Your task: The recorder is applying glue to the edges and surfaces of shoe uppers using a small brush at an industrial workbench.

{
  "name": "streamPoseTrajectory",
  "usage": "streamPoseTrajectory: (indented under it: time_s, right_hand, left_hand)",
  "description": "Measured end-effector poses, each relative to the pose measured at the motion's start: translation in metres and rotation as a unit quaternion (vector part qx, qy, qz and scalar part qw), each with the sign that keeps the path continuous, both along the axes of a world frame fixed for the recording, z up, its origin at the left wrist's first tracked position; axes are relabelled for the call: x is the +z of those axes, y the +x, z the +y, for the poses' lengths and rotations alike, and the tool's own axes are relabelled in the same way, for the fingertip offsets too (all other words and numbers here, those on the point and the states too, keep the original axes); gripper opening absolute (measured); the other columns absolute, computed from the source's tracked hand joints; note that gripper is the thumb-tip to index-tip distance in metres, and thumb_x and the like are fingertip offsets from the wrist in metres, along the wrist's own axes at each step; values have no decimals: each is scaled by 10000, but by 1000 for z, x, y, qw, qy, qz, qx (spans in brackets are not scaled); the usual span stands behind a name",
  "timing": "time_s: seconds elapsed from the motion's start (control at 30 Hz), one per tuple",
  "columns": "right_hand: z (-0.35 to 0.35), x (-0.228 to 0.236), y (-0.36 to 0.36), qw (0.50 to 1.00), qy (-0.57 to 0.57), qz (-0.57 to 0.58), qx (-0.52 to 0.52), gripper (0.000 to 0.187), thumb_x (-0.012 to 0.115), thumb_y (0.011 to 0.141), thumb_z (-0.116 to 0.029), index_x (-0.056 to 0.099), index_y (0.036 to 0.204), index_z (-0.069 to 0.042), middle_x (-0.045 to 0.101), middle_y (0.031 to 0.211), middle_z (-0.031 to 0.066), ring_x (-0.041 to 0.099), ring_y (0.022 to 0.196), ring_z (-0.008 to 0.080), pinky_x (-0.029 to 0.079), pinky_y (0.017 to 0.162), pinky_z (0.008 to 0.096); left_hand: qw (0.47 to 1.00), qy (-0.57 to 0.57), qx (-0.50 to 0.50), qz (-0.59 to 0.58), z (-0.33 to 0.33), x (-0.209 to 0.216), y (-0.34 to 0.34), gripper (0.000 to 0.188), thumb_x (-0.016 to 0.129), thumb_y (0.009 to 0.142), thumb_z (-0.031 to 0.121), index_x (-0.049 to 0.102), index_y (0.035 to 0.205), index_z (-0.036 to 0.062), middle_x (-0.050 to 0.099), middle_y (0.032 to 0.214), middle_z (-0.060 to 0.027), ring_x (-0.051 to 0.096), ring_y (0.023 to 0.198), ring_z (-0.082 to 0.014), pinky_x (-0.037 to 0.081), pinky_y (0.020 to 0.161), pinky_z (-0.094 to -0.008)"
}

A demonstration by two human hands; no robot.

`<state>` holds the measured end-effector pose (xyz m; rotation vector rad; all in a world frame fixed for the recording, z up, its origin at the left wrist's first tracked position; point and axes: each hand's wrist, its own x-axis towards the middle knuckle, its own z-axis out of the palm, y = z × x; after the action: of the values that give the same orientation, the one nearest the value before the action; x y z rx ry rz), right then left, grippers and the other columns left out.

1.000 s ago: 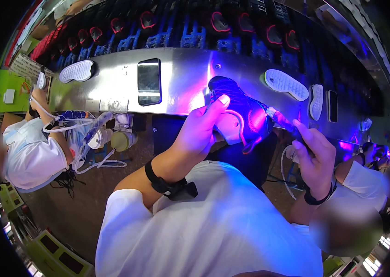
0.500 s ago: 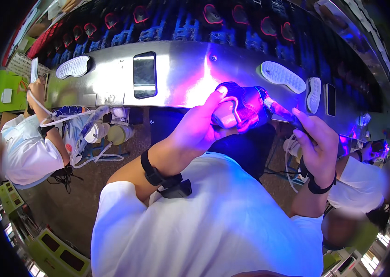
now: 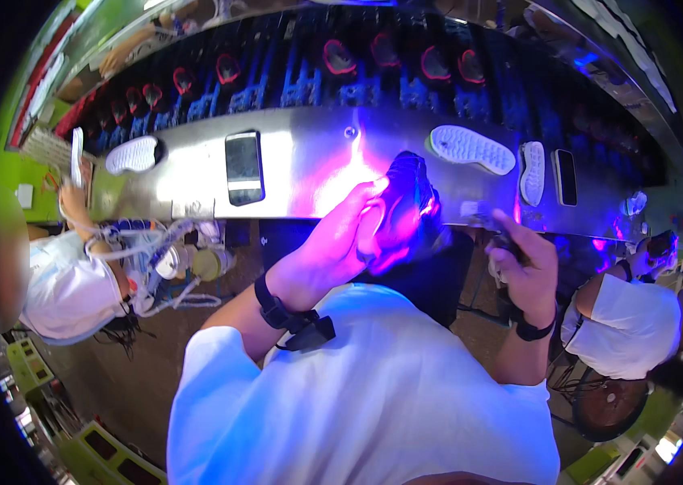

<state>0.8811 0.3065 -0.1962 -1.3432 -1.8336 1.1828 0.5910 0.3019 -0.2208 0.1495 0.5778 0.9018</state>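
Note:
My left hand (image 3: pixel 332 234) is closed around a dark shoe upper (image 3: pixel 407 194) with a rounded pink-lit opening, held tilted at the near edge of the metal bench (image 3: pixel 293 174). Purple-pink light falls on the shoe and the fingers. To the right of it, apart from the shoe, my right hand (image 3: pixel 529 279) grips a dark-handled brush (image 3: pixel 506 240). The brush's tip is blurred.
White soles (image 3: pixel 472 150) lie on the bench at right, another sole (image 3: pixel 133 154) at left. Two phones, one left (image 3: pixel 244 168) and one right (image 3: pixel 567 177), rest there. Behind runs a rack of dark uppers (image 3: pixel 340 58). Co-workers sit on both sides.
The brush has come away from the shoe as my right hand moved lower and slightly left. My left hand has turned the shoe, so its far end points more up and away.

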Motion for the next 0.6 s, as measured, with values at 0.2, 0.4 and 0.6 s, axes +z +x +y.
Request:
streamPoseTrajectory:
  time_s: [0.2,0.4,0.6]
  right_hand:
    - [25,-11,-37,998,49,-35,-31,521,656,928,-54,546,1437,-80,693,1089,212,685,951,342,520,871,360]
    - [19,-28,-66,990,116,-46,-60,436,672,886,16,632,1320,-10,712,1168,197,707,1073,294,521,923,351]
    - [-4,-45,-62,997,23,-70,1,436,693,901,-11,629,1332,-9,730,1091,143,693,1001,209,513,912,320]
  left_hand:
    - [977,105,-60,-178,23,-10,3,534,557,984,324,479,1395,-7,629,1270,-160,678,1052,-250,549,941,-386]
    - [945,227,30,236,38,-19,-23,723,747,826,277,478,1437,1,635,1276,-101,629,1154,-197,497,1021,-370]
    - [866,274,102,406,67,-33,-76,768,792,825,174,442,1476,-39,647,1244,-102,623,1133,-181,492,1004,-346]
